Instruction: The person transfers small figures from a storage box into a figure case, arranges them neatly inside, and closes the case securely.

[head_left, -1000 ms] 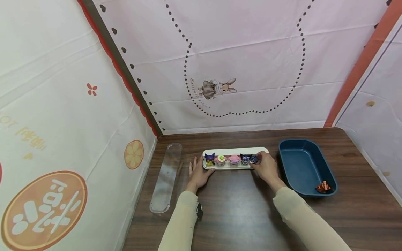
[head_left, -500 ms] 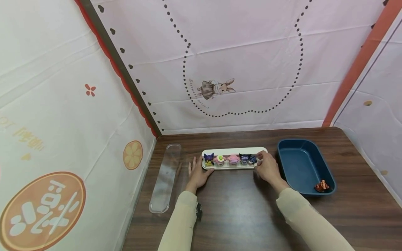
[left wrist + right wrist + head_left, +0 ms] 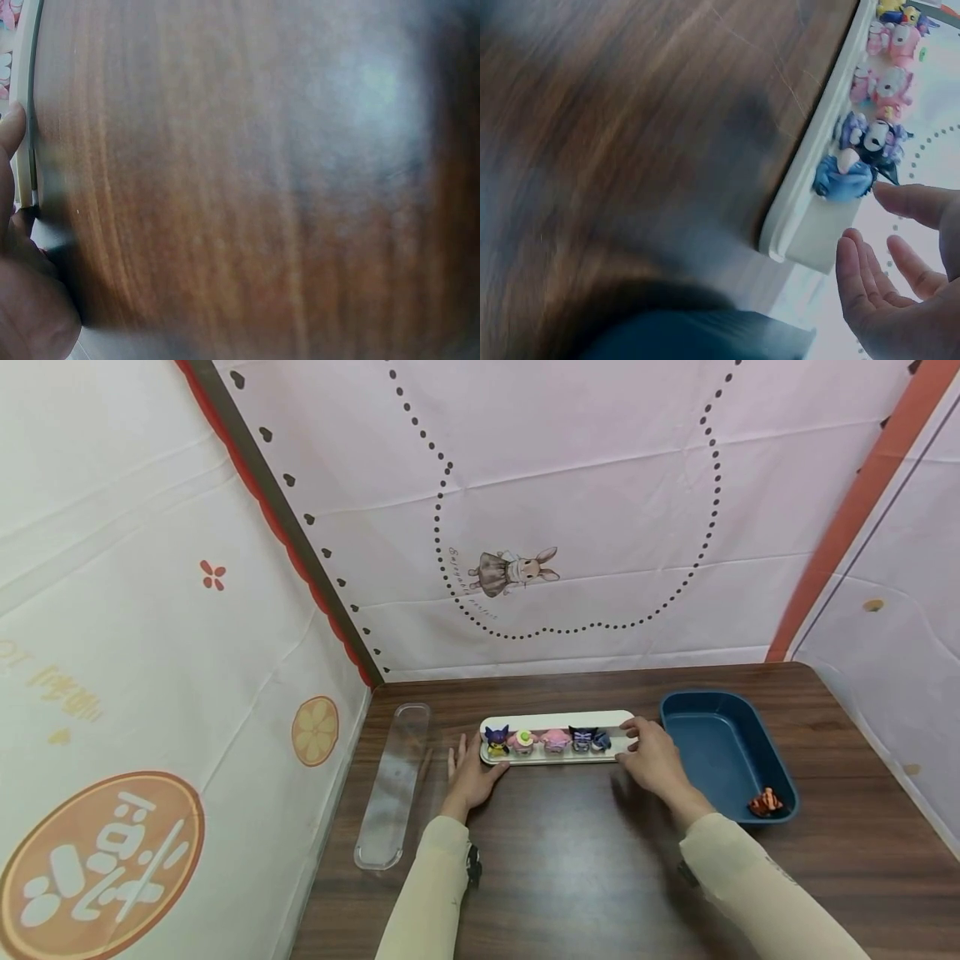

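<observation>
Near the back of the table lies a long white tray with a row of small figurines along its front. From left they include a purple-and-yellow figurine, two pink figurines, a black-and-purple figurine and a blue figurine. My left hand steadies the tray's left end, thumb along the front edge, other fingers spread beside the end. At the other end my right hand hovers with parted fingers, holding nothing; in the right wrist view its fingertips are just past the blue figurine.
A dark blue bin stands right of the tray, with an orange-brown striped figurine in its front corner. On the left lies a long clear plastic lid. Printed cloth walls border the table's back and sides.
My right hand has let go of the blue figurine and drawn back to the right, past the tray's end. The left hand stays at the tray's left end.
</observation>
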### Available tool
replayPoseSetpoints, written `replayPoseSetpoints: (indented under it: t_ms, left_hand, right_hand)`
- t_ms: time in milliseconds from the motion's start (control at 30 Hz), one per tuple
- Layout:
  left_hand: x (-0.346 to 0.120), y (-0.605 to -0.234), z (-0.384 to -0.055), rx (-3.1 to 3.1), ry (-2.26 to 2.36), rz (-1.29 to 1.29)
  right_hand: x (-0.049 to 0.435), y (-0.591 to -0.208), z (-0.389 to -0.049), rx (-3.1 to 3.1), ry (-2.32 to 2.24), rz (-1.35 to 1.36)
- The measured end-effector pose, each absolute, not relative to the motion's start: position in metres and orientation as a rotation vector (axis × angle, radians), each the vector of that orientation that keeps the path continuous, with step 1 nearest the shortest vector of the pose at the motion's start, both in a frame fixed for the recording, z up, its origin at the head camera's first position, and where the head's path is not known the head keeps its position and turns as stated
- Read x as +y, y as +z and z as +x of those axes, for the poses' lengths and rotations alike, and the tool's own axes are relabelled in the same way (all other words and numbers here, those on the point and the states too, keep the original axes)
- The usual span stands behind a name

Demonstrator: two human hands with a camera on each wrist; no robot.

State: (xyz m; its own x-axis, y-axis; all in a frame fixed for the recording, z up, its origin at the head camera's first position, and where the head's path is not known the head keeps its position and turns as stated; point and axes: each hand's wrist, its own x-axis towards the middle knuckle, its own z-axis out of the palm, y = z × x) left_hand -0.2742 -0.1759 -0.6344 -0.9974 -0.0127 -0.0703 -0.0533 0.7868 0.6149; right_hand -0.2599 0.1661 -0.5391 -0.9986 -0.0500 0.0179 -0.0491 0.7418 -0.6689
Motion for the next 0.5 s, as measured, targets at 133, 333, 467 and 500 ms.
replayPoseSetpoints:
  t_ms: [133,333,467,500]
  left_hand:
    - [-0.176,-0.631,-0.274,2.901,0.977,-0.065]
    - [-0.176,-0.631,-0.274,2.893,0.96,-0.077]
    - [-0.176,-0.632,-0.274,2.887,0.962,-0.084]
    - [-0.176,-0.631,-0.274,2.888,0.953,-0.085]
  right_hand:
    - [0.175,-0.531,-0.256,2.942,-1.097,-0.116]
    - [0.194,-0.523,-0.249,2.989,-1.009,-0.142]
    - [0.208,-0.519,-0.243,3.01,-0.948,-0.134]
    - [0.211,-0.518,-0.242,3.015,-0.938,-0.138]
